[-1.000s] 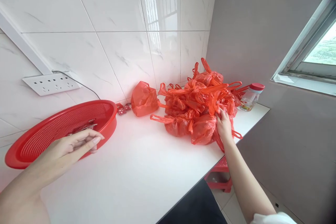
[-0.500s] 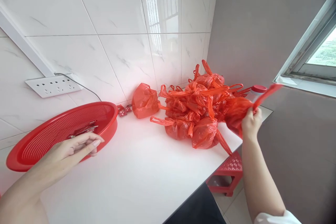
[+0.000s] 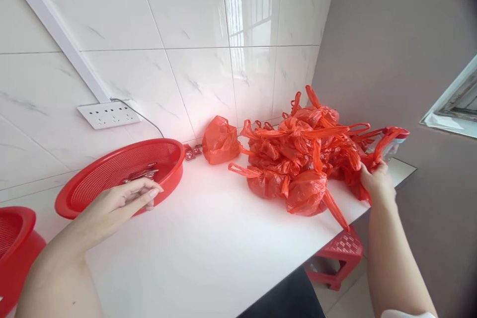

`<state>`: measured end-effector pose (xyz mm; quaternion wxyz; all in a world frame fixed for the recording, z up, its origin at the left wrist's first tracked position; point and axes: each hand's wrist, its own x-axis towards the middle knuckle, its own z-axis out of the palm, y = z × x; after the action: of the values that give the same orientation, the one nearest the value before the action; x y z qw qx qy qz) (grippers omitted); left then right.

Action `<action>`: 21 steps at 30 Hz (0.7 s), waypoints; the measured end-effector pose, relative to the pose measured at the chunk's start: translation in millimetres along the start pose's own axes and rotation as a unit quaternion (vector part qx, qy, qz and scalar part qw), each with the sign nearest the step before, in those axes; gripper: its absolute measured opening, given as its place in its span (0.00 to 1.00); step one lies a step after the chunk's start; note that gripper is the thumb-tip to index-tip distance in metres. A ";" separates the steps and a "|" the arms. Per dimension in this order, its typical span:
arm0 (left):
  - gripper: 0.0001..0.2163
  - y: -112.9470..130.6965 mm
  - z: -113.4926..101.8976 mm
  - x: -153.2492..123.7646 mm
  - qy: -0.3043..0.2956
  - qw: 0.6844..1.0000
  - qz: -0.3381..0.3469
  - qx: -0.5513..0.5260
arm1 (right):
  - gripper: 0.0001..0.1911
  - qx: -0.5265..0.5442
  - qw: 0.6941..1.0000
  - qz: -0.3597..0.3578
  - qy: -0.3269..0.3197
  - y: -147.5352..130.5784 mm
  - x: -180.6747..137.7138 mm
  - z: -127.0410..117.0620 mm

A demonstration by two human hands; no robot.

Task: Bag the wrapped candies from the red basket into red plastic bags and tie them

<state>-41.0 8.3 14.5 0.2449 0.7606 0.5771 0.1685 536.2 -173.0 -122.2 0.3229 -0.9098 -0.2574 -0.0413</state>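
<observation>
At the right end of a pile of knotted red plastic bags [image 3: 305, 189], my right hand [image 3: 379, 184] is closed on another red plastic bag [image 3: 354, 179]. That bag rests low against the pile, its handle sticking up past my fingers. A clear jar with a red lid [image 3: 399, 133] stands just behind it, partly covered by the plastic. My left hand [image 3: 136, 196] hovers over the near rim of a red perforated basket [image 3: 171, 179], fingers loosely curled and thumb against them, with nothing visible in it. A few dark red packets [image 3: 143, 174] lie inside the basket.
One red bag [image 3: 220, 141] sits apart by the tiled wall, beside small red packets [image 3: 193, 152]. A second red basket [image 3: 22, 233] is at the far left. Under the white table's [image 3: 208, 248] right edge stands a red stool [image 3: 341, 251]. A power strip [image 3: 110, 114] hangs on the wall.
My right hand has lowered the bag against the pile's right end, and its handle has dropped. My left hand keeps its curled pose. The view has turned left, bringing the second basket into sight.
</observation>
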 end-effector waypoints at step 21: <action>0.16 14.3 -8.3 -30.0 -0.014 0.999 0.050 -0.016 | 0.18 -0.028 0.844 -0.407 -0.347 -345.3 -142.9 99.2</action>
<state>-42.4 -22.0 30.3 0.2561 0.7868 0.5322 0.1791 232.7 51.8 -39.4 0.1416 -0.6866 -0.6989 0.1419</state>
